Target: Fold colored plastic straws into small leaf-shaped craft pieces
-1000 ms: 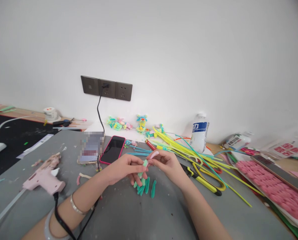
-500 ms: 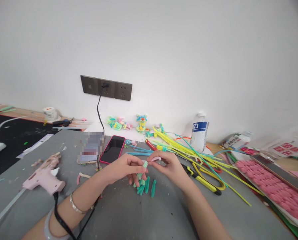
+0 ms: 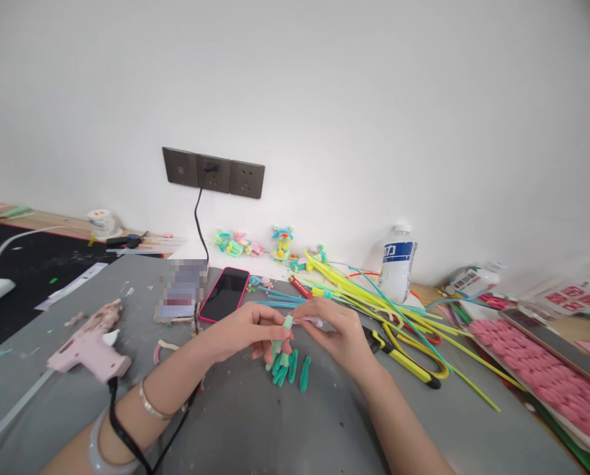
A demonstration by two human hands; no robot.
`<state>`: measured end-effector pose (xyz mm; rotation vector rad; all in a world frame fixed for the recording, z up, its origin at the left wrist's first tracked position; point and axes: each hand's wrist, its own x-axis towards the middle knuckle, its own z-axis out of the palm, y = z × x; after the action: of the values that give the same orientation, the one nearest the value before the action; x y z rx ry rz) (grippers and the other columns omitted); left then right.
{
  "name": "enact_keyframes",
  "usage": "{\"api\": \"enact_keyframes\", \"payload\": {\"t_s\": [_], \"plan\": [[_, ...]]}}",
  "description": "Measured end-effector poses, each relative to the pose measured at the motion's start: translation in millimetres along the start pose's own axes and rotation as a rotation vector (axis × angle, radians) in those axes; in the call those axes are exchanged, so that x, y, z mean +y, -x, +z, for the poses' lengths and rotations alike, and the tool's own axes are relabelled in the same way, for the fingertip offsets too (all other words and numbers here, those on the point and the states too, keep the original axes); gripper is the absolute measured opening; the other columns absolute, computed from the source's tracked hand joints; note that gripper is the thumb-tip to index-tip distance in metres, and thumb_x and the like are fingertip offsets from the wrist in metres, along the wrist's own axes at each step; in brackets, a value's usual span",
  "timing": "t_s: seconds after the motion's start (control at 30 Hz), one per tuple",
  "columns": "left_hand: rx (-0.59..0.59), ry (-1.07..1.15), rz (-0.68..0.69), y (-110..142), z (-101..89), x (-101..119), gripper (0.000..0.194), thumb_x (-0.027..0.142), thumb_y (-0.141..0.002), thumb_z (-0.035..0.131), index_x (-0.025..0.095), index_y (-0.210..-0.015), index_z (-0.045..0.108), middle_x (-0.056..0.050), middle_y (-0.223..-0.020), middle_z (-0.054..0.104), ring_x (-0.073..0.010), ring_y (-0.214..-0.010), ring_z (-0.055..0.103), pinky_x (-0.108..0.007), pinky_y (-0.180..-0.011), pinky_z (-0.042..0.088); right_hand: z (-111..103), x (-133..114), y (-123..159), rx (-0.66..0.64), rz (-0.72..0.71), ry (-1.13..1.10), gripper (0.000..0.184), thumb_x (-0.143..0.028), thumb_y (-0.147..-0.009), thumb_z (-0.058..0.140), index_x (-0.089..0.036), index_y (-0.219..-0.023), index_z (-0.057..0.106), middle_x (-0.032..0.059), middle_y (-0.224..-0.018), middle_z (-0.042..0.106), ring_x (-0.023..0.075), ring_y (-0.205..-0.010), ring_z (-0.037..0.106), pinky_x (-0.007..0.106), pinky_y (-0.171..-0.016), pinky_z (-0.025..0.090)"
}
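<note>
My left hand is closed, pinching a light green pipe cleaner piece between thumb and fingers. Close against it on the right, my right hand grips a pale pink pipe cleaner strip, one end reaching toward the green piece. Whether the two touch is too small to tell. Below the fingertips lie several folded teal pipe cleaner pieces, and one more teal piece sits apart to their right. The left fingers partly cover this little pile.
A pink glue gun with a black cord lies at left. Behind my hands are a phone, finished pipe cleaner figures and a bottle. Yellow pipe cleaners and a yellow-black cutter spread right.
The pink strip was arched above my right fingers and now sits lower and flatter. My right hand has tilted slightly; the left keeps its hold on the green piece.
</note>
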<state>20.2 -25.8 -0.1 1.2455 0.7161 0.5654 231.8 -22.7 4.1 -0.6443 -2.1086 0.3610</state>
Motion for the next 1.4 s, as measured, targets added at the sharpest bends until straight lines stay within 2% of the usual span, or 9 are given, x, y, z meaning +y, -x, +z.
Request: {"api": "enact_keyframes", "payload": {"t_s": [0.43,0.67,0.77,0.87,1.03,1.1,1.17,1.27,1.4], "plan": [[-0.008,0.020,0.023,0.1,1.0,1.9,0.028,0.041,-0.082,0.070,0.013,-0.079,0.066,-0.006,-0.080,0.073,-0.0072,-0.051,0.059,-0.018,-0.042,0.037,14.8,-6.0,2.8,0.057,-0.033,0.208,0.013,-0.011,-0.088,0.055,-0.023,-0.082,0.053,0.0044,-0.076,0.065,0.0164,-0.067,0.059,0.028,-0.060,0.045],[0.008,0.034,0.021,-0.5,1.9,1.2,0.030,0.043,-0.082,0.069,0.013,-0.082,0.066,-0.007,-0.082,0.071,-0.0081,-0.052,0.059,-0.019,-0.043,0.036,14.0,-2.9,3.4,0.081,-0.020,0.169,0.013,-0.011,-0.089,0.055,-0.023,-0.086,0.056,0.0047,-0.079,0.067,0.0181,-0.073,0.062,0.030,-0.065,0.046],[0.104,-0.029,0.051,-0.9,-0.3,1.6,0.030,0.044,-0.080,0.070,0.014,-0.082,0.066,-0.002,-0.066,0.064,-0.0084,-0.050,0.054,-0.020,-0.044,0.034,7.9,-1.9,0.4,0.067,0.047,0.110,0.012,-0.012,-0.091,0.054,-0.022,-0.088,0.058,0.0041,-0.079,0.068,0.0181,-0.074,0.063,0.032,-0.070,0.047],[0.238,-0.194,0.086,-0.4,-6.3,1.9,0.031,0.045,-0.080,0.069,0.015,-0.075,0.064,0.006,-0.049,0.048,-0.0062,-0.043,0.041,-0.020,-0.045,0.030,2.3,-1.2,-2.6,0.088,0.087,0.070,0.010,-0.015,-0.092,0.056,-0.023,-0.086,0.060,0.0042,-0.081,0.069,0.0191,-0.076,0.064,0.035,-0.073,0.047],[0.104,-0.375,-0.062,2.7,-15.0,1.6,0.037,0.050,-0.074,0.071,0.014,-0.082,0.065,0.004,-0.055,0.053,-0.0085,-0.043,0.046,-0.022,-0.045,0.036,0.2,-1.7,-4.3,0.087,0.074,0.027,0.010,-0.018,-0.092,0.058,-0.023,-0.085,0.064,0.0048,-0.082,0.070,0.0212,-0.081,0.065,0.038,-0.077,0.046],[0.090,-0.371,-0.079,3.7,-13.9,3.3,0.042,0.049,-0.074,0.072,0.013,-0.094,0.066,0.004,-0.060,0.055,-0.0088,-0.044,0.047,-0.022,-0.046,0.039,1.0,-2.7,-4.6,0.068,0.090,0.012,0.011,-0.021,-0.093,0.058,-0.023,-0.085,0.065,0.0055,-0.082,0.070,0.0219,-0.082,0.065,0.038,-0.077,0.047],[0.124,-0.348,-0.015,3.9,-10.3,6.2,0.041,0.048,-0.078,0.068,0.014,-0.100,0.066,0.003,-0.064,0.057,-0.0086,-0.046,0.048,-0.022,-0.047,0.040,2.4,-3.7,-5.0,0.039,0.106,-0.003,0.011,-0.025,-0.093,0.059,-0.023,-0.085,0.067,0.0064,-0.084,0.069,0.0225,-0.084,0.064,0.038,-0.078,0.047],[0.166,-0.223,0.091,2.8,-3.3,9.1,0.034,0.048,-0.083,0.062,0.015,-0.090,0.066,0.000,-0.071,0.059,-0.0089,-0.053,0.050,-0.021,-0.049,0.041,5.7,-4.1,-4.8,-0.001,0.105,-0.016,0.011,-0.027,-0.092,0.061,-0.023,-0.084,0.067,0.0067,-0.086,0.068,0.0222,-0.087,0.063,0.037,-0.079,0.047],[0.162,-0.127,0.106,0.7,1.8,7.1,0.030,0.044,-0.082,0.067,0.014,-0.083,0.063,0.003,-0.062,0.054,-0.0074,-0.050,0.045,-0.021,-0.048,0.036,11.1,-3.1,-2.8,-0.006,0.120,-0.020,0.009,-0.024,-0.092,0.061,-0.022,-0.085,0.067,0.0062,-0.087,0.068,0.0214,-0.088,0.062,0.036,-0.079,0.046]]}}
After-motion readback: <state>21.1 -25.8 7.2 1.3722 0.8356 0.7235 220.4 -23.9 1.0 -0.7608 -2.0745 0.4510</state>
